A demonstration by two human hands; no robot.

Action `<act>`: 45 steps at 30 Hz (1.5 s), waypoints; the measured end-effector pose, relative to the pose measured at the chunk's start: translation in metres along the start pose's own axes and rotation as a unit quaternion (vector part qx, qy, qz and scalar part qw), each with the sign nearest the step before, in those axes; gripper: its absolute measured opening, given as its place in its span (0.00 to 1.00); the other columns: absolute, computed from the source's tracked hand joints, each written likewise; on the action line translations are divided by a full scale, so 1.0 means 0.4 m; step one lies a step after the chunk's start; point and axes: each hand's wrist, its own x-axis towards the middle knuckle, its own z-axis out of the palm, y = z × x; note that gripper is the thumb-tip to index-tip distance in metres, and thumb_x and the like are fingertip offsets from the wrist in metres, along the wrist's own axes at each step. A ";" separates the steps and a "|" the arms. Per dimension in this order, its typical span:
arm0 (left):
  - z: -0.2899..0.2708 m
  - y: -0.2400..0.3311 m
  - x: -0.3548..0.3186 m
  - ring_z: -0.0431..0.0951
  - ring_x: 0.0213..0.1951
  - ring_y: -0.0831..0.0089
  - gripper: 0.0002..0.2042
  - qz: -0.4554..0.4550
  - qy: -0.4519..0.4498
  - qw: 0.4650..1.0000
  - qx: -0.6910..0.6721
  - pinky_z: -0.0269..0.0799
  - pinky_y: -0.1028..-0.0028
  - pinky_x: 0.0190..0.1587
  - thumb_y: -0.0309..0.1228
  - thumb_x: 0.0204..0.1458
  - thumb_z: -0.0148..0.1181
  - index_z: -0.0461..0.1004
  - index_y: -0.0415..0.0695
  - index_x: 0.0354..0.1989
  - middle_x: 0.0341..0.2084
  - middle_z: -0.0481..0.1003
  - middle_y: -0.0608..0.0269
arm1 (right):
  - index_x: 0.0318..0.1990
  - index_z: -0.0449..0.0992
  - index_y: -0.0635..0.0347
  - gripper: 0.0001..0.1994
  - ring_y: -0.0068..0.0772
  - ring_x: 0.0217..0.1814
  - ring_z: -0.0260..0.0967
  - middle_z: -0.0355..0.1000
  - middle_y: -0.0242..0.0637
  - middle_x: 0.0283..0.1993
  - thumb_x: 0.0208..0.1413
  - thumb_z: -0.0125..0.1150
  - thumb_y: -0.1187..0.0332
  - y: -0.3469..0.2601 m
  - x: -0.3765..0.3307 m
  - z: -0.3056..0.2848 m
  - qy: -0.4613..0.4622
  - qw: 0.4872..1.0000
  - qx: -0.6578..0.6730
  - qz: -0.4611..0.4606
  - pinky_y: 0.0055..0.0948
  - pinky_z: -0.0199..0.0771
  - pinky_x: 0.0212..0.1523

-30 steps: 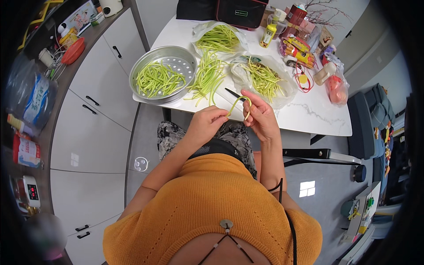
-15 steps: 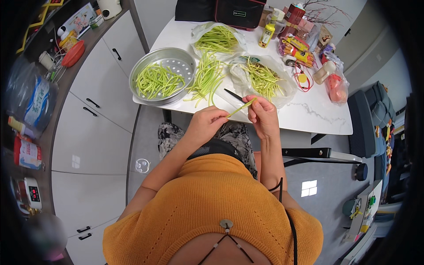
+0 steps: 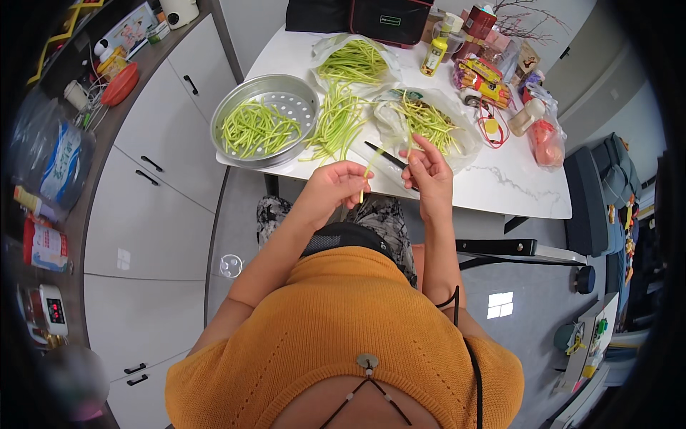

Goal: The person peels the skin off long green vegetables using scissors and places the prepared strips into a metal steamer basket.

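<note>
My left hand (image 3: 336, 189) pinches a green garlic scape (image 3: 365, 179) that stands nearly upright, its lower end below the fingers. To its right, my right hand (image 3: 429, 175) is closed at the fingertips around what looks like a short, pale scape piece, partly blurred. A black knife (image 3: 384, 153) lies at the table edge, partly hidden behind my right hand. Cut scapes (image 3: 257, 129) lie in a perforated metal steamer pan (image 3: 309, 100) at the left. Long scapes (image 3: 336, 118) are heaped beside it. An open plastic bag (image 3: 388, 118) holds thin, yellowish scape ends (image 3: 429, 123).
Another bag of scapes (image 3: 354, 63) sits farther back, before a black case (image 3: 389, 21). A yellow bottle (image 3: 434, 56), snack packs (image 3: 482, 80) and a bag of red fruit (image 3: 546, 136) crowd the right side. White cabinets (image 3: 153, 214) curve along my left.
The scape stretched between my hands is now apart from my right hand and upright in my left. My right hand's fingers have turned upward.
</note>
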 end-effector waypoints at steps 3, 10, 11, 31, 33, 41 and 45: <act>-0.009 0.000 0.010 0.68 0.24 0.84 0.06 -0.005 0.026 0.994 -0.103 0.63 0.85 0.26 0.25 0.52 0.53 0.72 0.37 0.37 0.27 0.72 0.67 | 0.49 0.69 0.62 0.14 0.13 0.25 0.64 0.71 0.32 0.33 0.54 0.55 0.72 -0.003 -0.006 0.009 0.018 0.998 -0.064 -0.014 0.12 0.61 0.21; -0.034 -0.031 0.028 0.65 0.25 0.85 0.08 -0.003 0.025 0.984 -0.176 0.61 0.84 0.26 0.26 0.52 0.54 0.72 0.38 0.39 0.24 0.70 0.71 | 0.35 0.76 0.62 0.07 0.12 0.22 0.58 0.68 0.24 0.27 0.52 0.58 0.69 0.029 -0.019 0.016 -0.157 0.972 -0.170 0.028 0.15 0.60 0.23; -0.032 -0.035 0.029 0.65 0.24 0.85 0.08 -0.003 0.026 0.984 -0.174 0.61 0.83 0.27 0.26 0.52 0.54 0.72 0.37 0.39 0.24 0.69 0.71 | 0.36 0.76 0.62 0.07 0.11 0.22 0.58 0.68 0.24 0.27 0.52 0.58 0.68 0.036 -0.022 0.020 -0.176 0.967 -0.181 0.036 0.15 0.59 0.23; -0.013 -0.030 0.031 0.65 0.24 0.83 0.08 0.089 0.031 0.953 0.290 0.61 0.82 0.29 0.30 0.52 0.55 0.75 0.37 0.27 0.24 0.69 0.70 | 0.27 0.71 0.65 0.05 0.19 0.20 0.56 0.62 0.32 0.23 0.49 0.58 0.73 0.004 -0.020 0.037 -0.091 0.950 -0.281 -0.103 0.20 0.57 0.22; -0.007 -0.023 0.026 0.65 0.24 0.83 0.08 0.046 -0.004 0.964 0.263 0.62 0.82 0.29 0.30 0.52 0.54 0.75 0.38 0.27 0.24 0.71 0.69 | 0.27 0.71 0.65 0.04 0.21 0.20 0.57 0.63 0.33 0.23 0.48 0.58 0.73 0.002 -0.021 0.037 -0.099 0.943 -0.295 -0.120 0.20 0.58 0.23; 0.008 -0.004 0.019 0.66 0.25 0.84 0.09 0.000 -0.068 0.963 0.259 0.63 0.82 0.30 0.32 0.53 0.52 0.74 0.39 0.29 0.25 0.74 0.68 | 0.28 0.72 0.64 0.04 0.22 0.20 0.59 0.64 0.34 0.23 0.47 0.59 0.73 0.005 -0.018 0.039 -0.098 0.929 -0.315 -0.166 0.21 0.59 0.23; -0.009 -0.025 0.028 0.66 0.25 0.85 0.09 -0.002 -0.062 0.979 0.194 0.63 0.84 0.30 0.33 0.54 0.51 0.74 0.40 0.32 0.25 0.72 0.71 | 0.27 0.73 0.63 0.03 0.19 0.20 0.59 0.66 0.30 0.23 0.49 0.58 0.73 0.017 -0.004 0.020 -0.095 0.951 -0.280 -0.092 0.19 0.59 0.22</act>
